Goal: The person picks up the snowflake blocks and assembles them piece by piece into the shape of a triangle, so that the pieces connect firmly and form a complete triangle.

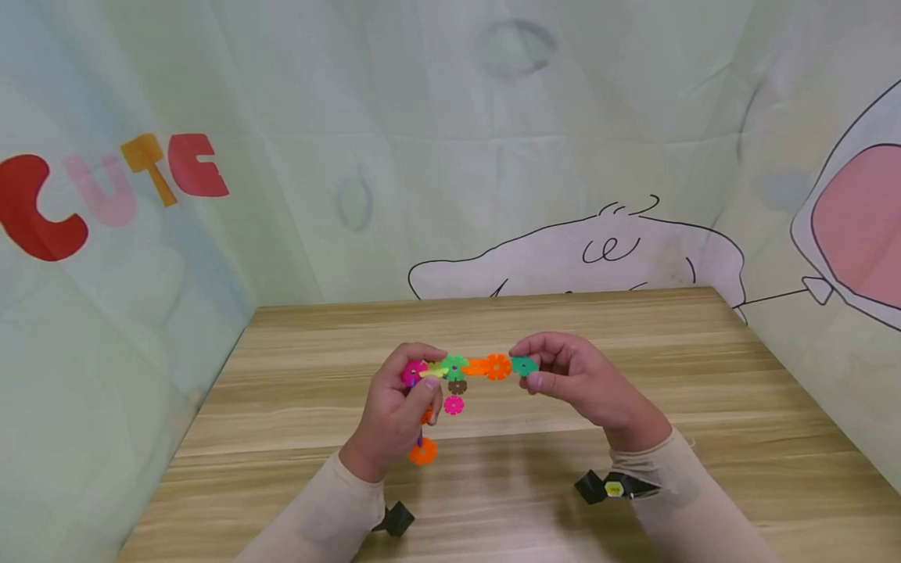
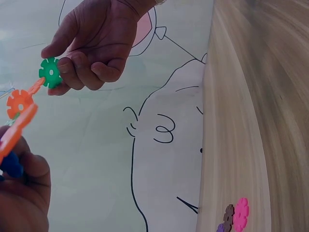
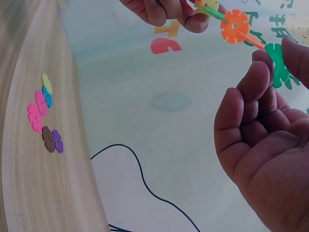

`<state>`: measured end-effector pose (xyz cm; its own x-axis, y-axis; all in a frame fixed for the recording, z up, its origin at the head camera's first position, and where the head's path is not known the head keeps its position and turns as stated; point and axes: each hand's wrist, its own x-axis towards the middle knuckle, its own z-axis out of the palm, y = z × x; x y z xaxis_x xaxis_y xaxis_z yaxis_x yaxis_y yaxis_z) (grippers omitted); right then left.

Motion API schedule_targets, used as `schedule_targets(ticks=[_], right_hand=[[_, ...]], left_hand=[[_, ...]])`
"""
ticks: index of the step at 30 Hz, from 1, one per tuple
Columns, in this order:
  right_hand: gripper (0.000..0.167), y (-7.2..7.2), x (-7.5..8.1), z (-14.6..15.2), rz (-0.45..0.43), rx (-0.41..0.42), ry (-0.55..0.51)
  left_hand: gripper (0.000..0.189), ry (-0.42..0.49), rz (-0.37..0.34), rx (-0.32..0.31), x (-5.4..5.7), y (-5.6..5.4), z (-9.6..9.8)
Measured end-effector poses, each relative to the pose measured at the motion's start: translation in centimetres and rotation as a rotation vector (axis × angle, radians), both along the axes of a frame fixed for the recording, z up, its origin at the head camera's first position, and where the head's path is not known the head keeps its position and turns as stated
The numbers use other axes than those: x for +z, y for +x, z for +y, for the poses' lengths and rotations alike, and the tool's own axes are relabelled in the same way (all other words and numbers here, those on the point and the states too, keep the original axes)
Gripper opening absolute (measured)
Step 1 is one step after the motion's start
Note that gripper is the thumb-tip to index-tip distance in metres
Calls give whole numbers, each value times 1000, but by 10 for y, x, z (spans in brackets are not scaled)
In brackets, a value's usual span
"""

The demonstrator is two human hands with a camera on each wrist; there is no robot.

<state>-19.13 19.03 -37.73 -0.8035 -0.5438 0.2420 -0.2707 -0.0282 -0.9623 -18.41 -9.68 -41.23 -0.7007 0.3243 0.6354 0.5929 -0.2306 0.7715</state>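
Head: L grip (image 1: 389, 410), R grip (image 1: 590, 381) hold disc chain (image 1: 497, 367).

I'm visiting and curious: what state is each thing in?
Chain of colourful flower-shaped plastic discs: joined, held above the wood-grain table
Green flower-shaped plastic disc: touching chain's end; full joining unclear
Brown, purple, pink, yellow, blue plastic flower discs: on the table
Left hand: gripping the chain
Right hand: pinching the green disc

I can't see all of the multicoloured chain of flower-shaped plastic discs (image 1: 477, 367): the left hand (image 1: 389, 410) hides a stretch behind its fingers. My left wrist view crops that hand; the right wrist view cuts off the right hand (image 3: 268, 154).
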Motion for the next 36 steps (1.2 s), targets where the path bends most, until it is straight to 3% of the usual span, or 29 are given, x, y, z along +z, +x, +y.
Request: schedule_targets(ticks=[16, 36], right_hand=[[29, 1, 0, -2, -1, -23, 26], [29, -2, -2, -5, -11, -16, 19]], left_hand=[[31, -49, 7, -2, -2, 1, 2], [29, -24, 20, 17, -6, 1, 8]])
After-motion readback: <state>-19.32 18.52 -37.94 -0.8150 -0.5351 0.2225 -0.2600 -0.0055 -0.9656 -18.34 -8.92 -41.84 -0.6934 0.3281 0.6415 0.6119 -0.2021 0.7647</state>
